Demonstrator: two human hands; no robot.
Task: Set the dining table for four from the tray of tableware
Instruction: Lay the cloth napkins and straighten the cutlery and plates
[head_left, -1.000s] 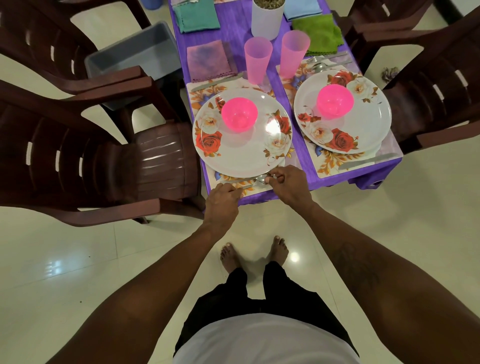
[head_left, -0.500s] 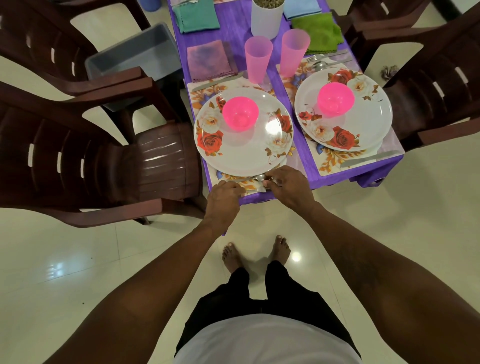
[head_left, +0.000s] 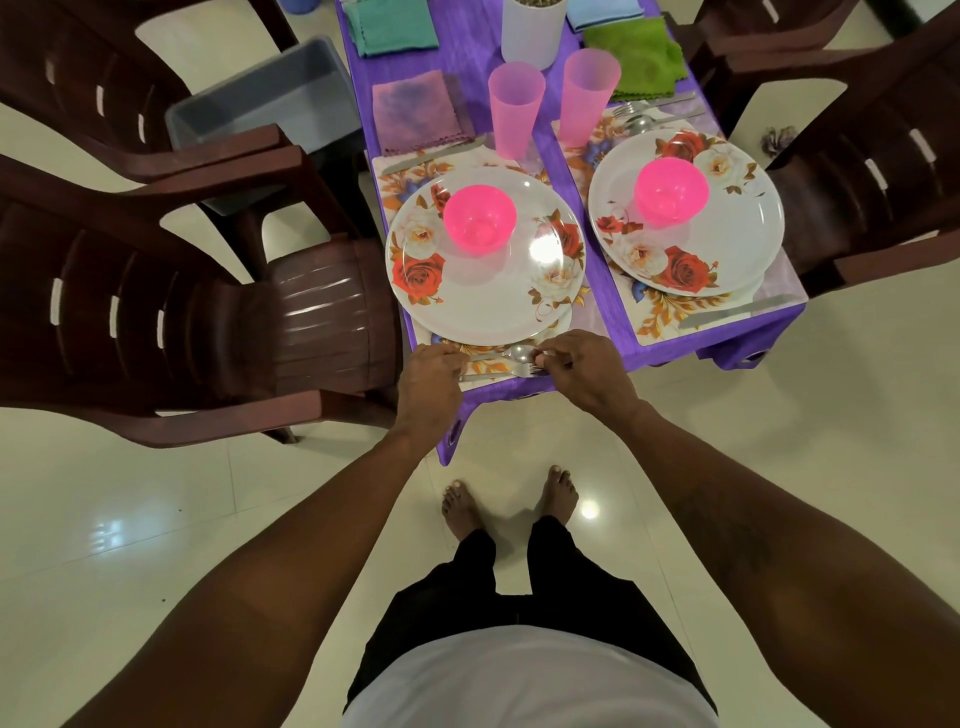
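Spoon (head_left: 519, 354) and fork (head_left: 519, 370): we see them side by side on the floral placemat (head_left: 405, 182), between the rose plate (head_left: 488, 306) and the table's near edge.
Axis: left-right, heads pointing right.
Right hand (head_left: 587, 374): thumb and forefinger curled, pinching the fork's tines.
Left hand (head_left: 428, 379): fingers curled over the handle ends; we cannot tell its grip.

Left hand (head_left: 430, 387) shifted forward to handle ends; spoon (head_left: 519, 353) and fork (head_left: 511, 371) lowered, now parallel on placemat (head_left: 485, 366).

No text, labels, brands or numbers readable; plates (head_left: 483, 306) and placemats (head_left: 660, 312) show only flower prints.
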